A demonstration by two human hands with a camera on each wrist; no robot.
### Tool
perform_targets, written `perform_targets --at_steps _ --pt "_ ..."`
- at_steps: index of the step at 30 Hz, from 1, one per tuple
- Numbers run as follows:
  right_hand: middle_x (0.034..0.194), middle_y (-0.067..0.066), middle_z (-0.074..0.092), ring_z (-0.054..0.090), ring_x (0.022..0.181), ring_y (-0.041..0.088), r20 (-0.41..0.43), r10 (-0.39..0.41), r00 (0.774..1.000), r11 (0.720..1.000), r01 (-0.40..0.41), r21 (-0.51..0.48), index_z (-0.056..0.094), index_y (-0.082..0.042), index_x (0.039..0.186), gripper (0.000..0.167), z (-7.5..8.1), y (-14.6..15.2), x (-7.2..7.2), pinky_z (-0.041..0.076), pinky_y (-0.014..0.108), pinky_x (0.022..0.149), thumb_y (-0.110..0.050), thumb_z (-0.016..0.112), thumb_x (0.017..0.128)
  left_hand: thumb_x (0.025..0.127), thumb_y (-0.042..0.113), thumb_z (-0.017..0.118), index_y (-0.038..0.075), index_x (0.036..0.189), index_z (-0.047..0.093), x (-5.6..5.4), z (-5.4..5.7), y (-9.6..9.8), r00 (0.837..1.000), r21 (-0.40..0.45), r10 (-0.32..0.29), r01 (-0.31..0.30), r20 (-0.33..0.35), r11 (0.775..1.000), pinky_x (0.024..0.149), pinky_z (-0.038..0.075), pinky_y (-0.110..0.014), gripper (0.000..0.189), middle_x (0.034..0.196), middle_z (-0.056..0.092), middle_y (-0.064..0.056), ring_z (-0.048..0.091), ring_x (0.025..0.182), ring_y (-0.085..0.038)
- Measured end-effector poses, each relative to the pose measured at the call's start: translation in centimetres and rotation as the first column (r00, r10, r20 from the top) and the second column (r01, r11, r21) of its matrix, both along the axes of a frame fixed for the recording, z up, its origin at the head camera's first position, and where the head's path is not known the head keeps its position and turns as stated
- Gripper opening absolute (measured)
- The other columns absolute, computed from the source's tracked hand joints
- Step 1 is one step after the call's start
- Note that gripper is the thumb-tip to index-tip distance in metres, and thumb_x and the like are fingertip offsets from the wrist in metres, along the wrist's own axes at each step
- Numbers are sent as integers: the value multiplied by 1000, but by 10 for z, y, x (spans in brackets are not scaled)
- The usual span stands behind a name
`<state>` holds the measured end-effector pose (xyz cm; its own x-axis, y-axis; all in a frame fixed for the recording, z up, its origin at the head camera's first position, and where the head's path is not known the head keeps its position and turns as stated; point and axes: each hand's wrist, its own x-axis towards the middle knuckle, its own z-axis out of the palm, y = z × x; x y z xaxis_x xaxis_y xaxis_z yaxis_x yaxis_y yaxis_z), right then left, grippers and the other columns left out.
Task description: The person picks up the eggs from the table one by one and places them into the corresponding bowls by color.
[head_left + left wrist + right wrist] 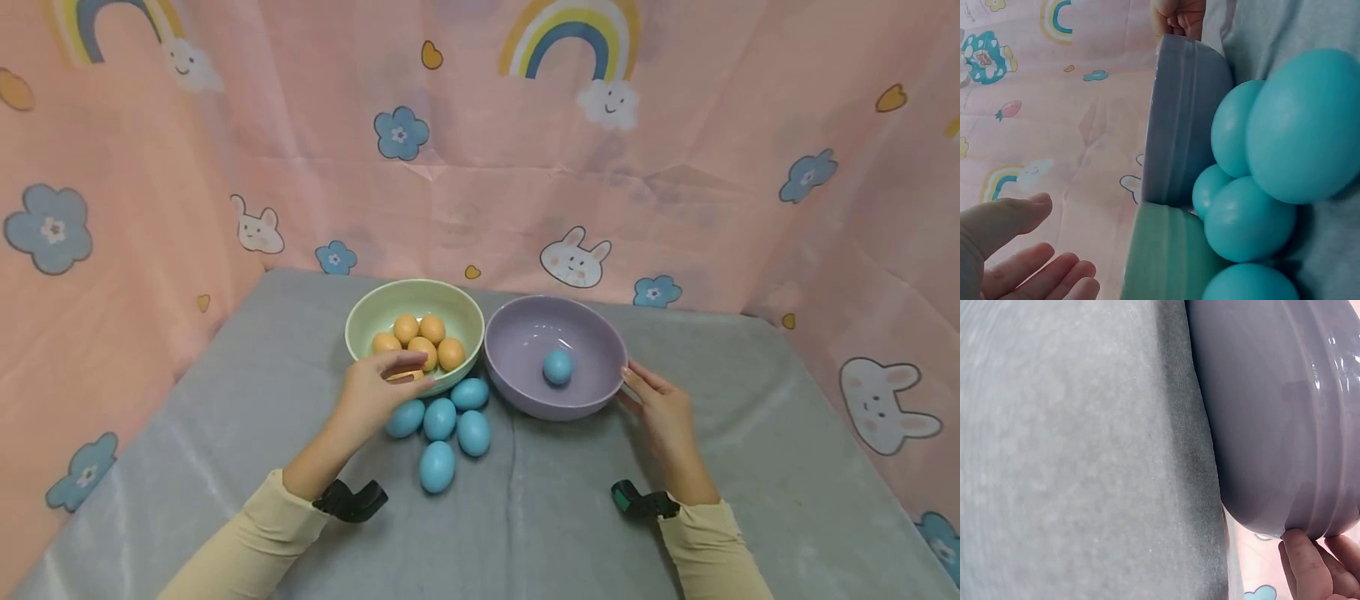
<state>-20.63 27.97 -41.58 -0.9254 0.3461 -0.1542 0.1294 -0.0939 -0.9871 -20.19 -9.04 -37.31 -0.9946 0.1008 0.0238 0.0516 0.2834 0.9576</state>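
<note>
Over the near rim of a light green bowl (362,321) hovers my left hand (378,387), thumb and fingers apart. Nothing sits in its grasp in the left wrist view, where the same hand (1029,250) shows loosely bent fingers. Several orange eggs (406,328) lie inside the green bowl, one partly hidden behind the hand. My right hand (663,417) holds the right side of a purple bowl (517,367) at its rim, and in the right wrist view its fingertips (1300,544) touch the bowl wall. One blue egg (557,367) lies in the purple bowl.
Several blue eggs (439,418) are clustered on the grey cloth (555,517) in front of the green bowl. Both bowls stand side by side near the back edge. A pink patterned curtain (480,192) rises behind and along both sides.
</note>
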Motion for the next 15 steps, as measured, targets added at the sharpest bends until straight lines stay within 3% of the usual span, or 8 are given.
perform_targets --at_steps 4,10,15 --pt "103 -21 70 62 100 -8 11 -2 1000 1000 2 -9 52 2 138 51 0 0 1 59 19 86 -19 69 95 85 15 80 2 122 69 12 -6 -10 999 3 24 -25 46 1000 95 59 -29 41 125 70 -17 69 114 -27" --pt "127 -12 66 60 108 -5 42 -2 999 1000 1 19 56 -5 138 50 1 0 0 58 20 90 -23 71 94 84 17 81 5 122 70 24 -10 -20 995 -17 79 -78 67 997 96 58 -26 41 127 69 -12 67 117 -24" --pt "113 -19 69 61 104 -8 22 6 1000 1000 -6 12 51 0 140 53 1 0 -1 57 22 92 -22 69 95 85 15 80 4 121 70 28 -14 -26 992 -36 115 -113 48 993 97 57 -27 40 125 70 -15 67 118 -27"
